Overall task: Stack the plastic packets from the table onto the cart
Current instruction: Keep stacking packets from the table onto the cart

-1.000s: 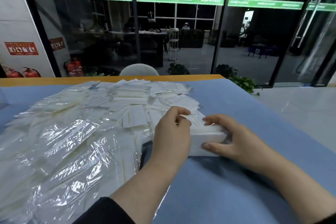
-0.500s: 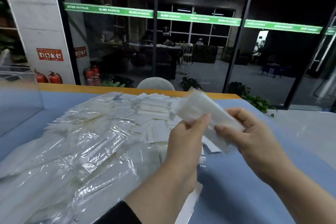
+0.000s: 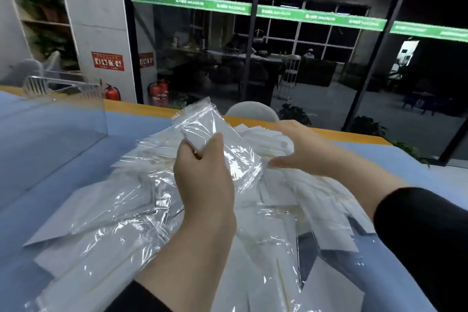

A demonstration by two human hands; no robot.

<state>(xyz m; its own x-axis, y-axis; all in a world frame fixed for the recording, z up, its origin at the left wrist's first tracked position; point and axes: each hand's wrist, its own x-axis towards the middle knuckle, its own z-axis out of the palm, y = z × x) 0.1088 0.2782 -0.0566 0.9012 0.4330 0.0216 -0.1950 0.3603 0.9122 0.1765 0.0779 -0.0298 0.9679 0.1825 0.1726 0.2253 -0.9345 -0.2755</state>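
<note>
1. Clear plastic is what the left hand [image 3: 202, 180] grips — its fingers and thumb are curled round the near end of a packet [image 3: 212, 134] of white contents, held up in the air above the heap, its far end tilted up and away.

2. To its right, the right hand [image 3: 301, 147] has thumb and fingers curled round a second bundle of white packets [image 3: 268, 142], held just beside the first and touching its loose film.

3. Below both hands lies the pile of packets [image 3: 152, 210], spread loosely over the blue table [image 3: 50, 154]. No cart is in view, so the held packets are lifted but not yet stacked anywhere.

4. Risk, as I judge it: the film looks slick and crumpled, and each hand holds its packet near one end only — the free end could sag and the contents slide, or a packet could slip out during the carry.

5. A further risk: loose film from the raised packet trails close to the heap, so it may catch and drag neighbouring packets off the table edge.

6. Against the frame half a second earlier: both hands then held one packet between them, whereas now each grips its own. The view has swung left, bringing a clear acrylic box [image 3: 63, 114] and shelving further into sight.
</note>
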